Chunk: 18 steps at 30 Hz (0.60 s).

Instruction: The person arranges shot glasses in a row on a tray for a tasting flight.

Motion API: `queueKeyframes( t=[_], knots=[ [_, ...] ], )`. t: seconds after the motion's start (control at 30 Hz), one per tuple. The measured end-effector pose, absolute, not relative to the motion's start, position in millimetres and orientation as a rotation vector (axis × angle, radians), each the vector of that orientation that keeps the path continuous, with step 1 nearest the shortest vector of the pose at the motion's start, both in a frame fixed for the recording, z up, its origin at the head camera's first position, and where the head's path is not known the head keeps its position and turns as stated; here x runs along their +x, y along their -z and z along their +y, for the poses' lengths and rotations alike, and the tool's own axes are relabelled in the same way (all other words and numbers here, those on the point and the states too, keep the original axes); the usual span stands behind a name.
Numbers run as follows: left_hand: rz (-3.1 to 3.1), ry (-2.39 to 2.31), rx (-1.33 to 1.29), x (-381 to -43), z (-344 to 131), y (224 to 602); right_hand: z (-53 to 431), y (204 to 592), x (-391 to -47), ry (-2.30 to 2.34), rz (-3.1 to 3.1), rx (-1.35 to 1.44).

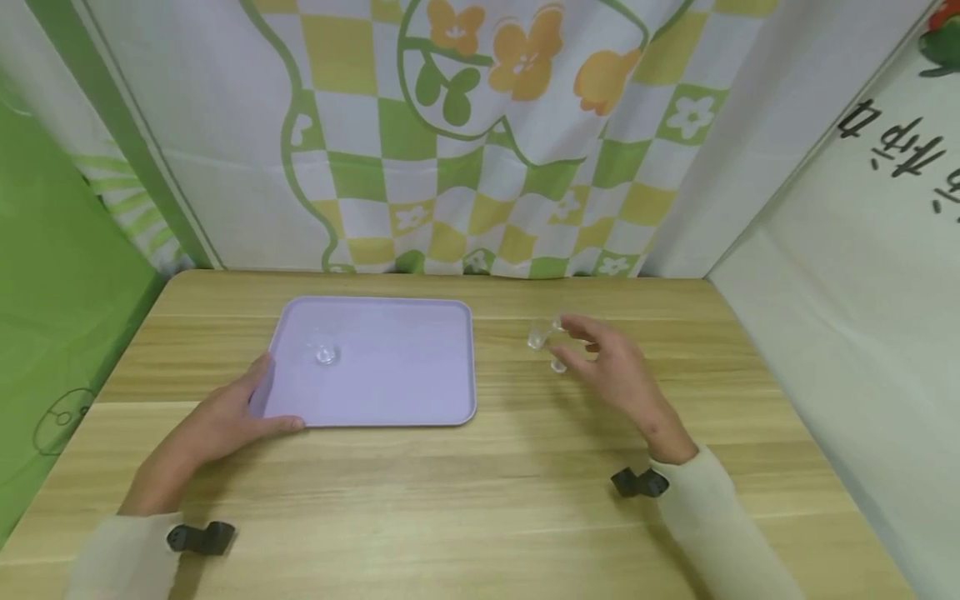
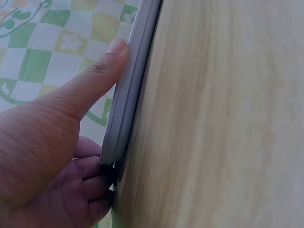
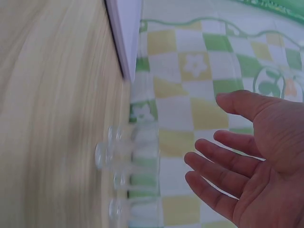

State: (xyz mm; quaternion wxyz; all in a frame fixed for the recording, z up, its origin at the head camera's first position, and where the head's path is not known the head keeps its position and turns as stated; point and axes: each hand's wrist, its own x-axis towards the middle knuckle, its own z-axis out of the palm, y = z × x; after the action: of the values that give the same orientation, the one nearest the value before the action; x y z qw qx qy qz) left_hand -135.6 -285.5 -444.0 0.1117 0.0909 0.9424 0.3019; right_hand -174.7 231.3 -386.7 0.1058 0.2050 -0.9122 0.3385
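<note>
A shallow lilac tray (image 1: 405,367) lies on the table, with one small clear glass (image 1: 325,354) standing on its left part. My left hand (image 1: 232,417) grips the tray's front left corner, the thumb along the front rim. In the left wrist view, the fingers (image 2: 92,178) curl at the tray's corner. To the right of the tray stand several small clear stemmed glasses (image 1: 536,335). My right hand (image 1: 615,367) hovers beside them with its fingers spread. The right wrist view shows a gap between this hand (image 3: 256,161) and the glasses (image 3: 102,156).
The wooden table (image 1: 420,508) ends at a checked, flowered curtain (image 1: 480,192) behind the tray. A green cloth (image 1: 67,317) hangs along the left side, and a white sheet with black writing (image 1: 862,333) along the right.
</note>
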Motion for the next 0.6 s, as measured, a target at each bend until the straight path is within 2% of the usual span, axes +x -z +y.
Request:
queueKeyframes(
  t=[0.6],
  knots=[
    [2.767,-0.881,0.263,-136.1,-287.5,444.8,260.5,405.2,-174.1,-1.118,-2.788,0.47]
  ],
)
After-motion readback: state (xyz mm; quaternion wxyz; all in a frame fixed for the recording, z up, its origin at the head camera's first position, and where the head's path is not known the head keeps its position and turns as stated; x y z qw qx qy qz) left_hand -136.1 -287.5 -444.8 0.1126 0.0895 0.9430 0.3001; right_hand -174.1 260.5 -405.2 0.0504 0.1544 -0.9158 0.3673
